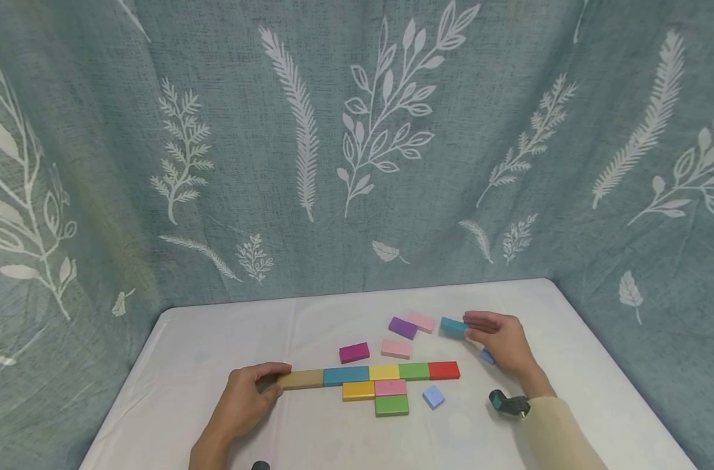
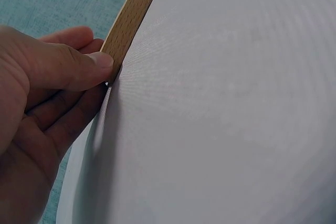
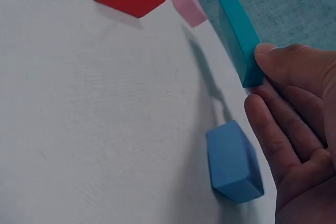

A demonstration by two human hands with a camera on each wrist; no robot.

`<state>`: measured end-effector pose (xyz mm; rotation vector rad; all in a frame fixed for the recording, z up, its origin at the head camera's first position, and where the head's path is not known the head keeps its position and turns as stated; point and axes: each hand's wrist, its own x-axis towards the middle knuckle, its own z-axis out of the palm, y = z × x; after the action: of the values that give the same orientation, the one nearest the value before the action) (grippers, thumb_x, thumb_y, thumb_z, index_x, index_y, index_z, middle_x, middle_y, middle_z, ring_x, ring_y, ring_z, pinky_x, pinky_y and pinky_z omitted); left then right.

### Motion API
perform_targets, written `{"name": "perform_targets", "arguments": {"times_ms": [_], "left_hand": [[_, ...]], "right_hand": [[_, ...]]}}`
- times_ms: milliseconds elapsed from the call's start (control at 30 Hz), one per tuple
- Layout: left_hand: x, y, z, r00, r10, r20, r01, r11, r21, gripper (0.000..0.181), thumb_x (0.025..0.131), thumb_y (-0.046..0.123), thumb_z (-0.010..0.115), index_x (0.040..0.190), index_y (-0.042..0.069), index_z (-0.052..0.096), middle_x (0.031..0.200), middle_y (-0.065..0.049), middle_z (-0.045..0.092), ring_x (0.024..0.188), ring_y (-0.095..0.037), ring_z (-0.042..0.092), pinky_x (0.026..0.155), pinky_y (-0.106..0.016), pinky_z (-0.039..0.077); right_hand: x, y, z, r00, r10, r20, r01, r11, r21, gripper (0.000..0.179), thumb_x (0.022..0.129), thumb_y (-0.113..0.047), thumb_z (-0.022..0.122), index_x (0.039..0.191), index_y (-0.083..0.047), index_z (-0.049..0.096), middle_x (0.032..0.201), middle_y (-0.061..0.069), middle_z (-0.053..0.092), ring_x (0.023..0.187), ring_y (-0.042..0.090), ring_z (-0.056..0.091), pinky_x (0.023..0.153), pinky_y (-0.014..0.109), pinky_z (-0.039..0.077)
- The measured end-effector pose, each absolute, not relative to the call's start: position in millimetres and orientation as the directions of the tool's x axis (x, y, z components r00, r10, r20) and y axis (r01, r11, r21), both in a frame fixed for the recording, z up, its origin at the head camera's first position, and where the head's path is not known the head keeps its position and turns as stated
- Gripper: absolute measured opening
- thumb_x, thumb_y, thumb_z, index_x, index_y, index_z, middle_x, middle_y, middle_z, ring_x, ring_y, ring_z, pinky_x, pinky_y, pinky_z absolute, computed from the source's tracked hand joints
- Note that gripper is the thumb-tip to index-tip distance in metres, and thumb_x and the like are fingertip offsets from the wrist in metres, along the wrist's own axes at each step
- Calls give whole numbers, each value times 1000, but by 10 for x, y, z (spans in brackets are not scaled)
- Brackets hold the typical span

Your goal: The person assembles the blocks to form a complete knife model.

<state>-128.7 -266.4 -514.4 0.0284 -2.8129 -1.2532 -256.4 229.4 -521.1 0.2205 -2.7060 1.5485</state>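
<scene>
My left hand [image 1: 248,398] pinches the left end of a plain wooden block [image 1: 303,379] between thumb and fingers. That block begins a straight row that runs on with a blue block [image 1: 346,375], a yellow block [image 1: 384,372], a green block [image 1: 414,371] and a red block [image 1: 444,370]. At the back right, my right hand [image 1: 504,343] holds a teal block [image 3: 240,40] by one end. In the right wrist view its shadow falls on the cloth apart from it. Below that hand lies a light blue block [image 3: 231,156], partly hidden in the head view.
Against the row's front side lie an orange-yellow block [image 1: 358,391] and a pink block [image 1: 390,387], with a green block [image 1: 391,405] before the pink one. A small light blue block [image 1: 433,396] lies right of these. Behind the row are magenta [image 1: 354,352], purple [image 1: 403,328] and pink blocks.
</scene>
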Motion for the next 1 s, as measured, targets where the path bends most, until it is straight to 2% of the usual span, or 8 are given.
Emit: {"name": "perform_targets", "arguments": {"times_ms": [400,600,1000], "left_hand": [[-1296,-2662,-5130,-999,-26,45,16,669,743,35,90,-8,81,120,10,82,124,-7,82,124,-32,76,111,-54,60],[-1294,-2660,-5132,-999,-26,48,18,672,740,35,90,-8,81,120,10,82,125,-8,82,123,-32,76,111,-53,60],[-1278,-2651,-5144,-998,-32,56,21,661,750,36,90,-10,80,121,9,82,124,-7,82,123,-31,76,112,-51,60]], "right_hand": [[-2195,2184,-5036,-987,-113,115,-155,465,-872,40,97,-11,84,136,-8,76,134,12,79,127,32,76,99,14,61],[-1998,1956,-5054,-977,-169,127,-185,391,-902,38,93,-6,86,130,-7,79,128,11,81,123,30,78,98,17,62],[-1680,1488,-5140,-953,-283,111,-203,323,-924,34,91,-8,88,124,-11,81,123,7,83,117,22,79,99,25,66]]}}
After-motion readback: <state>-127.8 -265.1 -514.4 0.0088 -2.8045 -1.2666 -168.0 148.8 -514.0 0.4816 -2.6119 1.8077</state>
